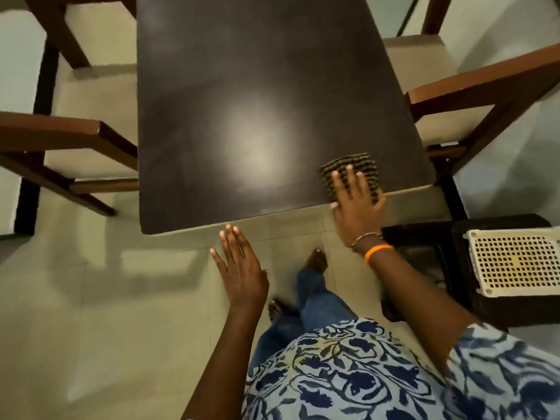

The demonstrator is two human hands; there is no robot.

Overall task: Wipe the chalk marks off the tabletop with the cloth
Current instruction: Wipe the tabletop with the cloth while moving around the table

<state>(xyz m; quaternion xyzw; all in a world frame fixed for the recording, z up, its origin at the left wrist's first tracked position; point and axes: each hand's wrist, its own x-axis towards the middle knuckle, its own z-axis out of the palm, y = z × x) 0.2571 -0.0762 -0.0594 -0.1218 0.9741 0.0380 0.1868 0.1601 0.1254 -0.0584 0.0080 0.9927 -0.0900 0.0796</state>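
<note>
From where I watch, the dark tabletop (242, 101) lies bare across its far, left and middle parts, so a hand can sweep there. The cloth (351, 174) sits at the near right corner under my right hand (356, 204). Wooden chairs (485, 86) crowd the left and right edges. A black stand with a perforated white tray (515, 262) blocks the floor just beyond the near right corner.

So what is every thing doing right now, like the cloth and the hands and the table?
cloth: lying flat near the table's right front corner, pressed under the right hand.
right hand: fingers straight, pressing on the cloth.
left hand: open, holding nothing, off the table by its front edge.
tabletop: dark, faintly smudged, no clear chalk marks.
chairs: upright beside the table.
</note>
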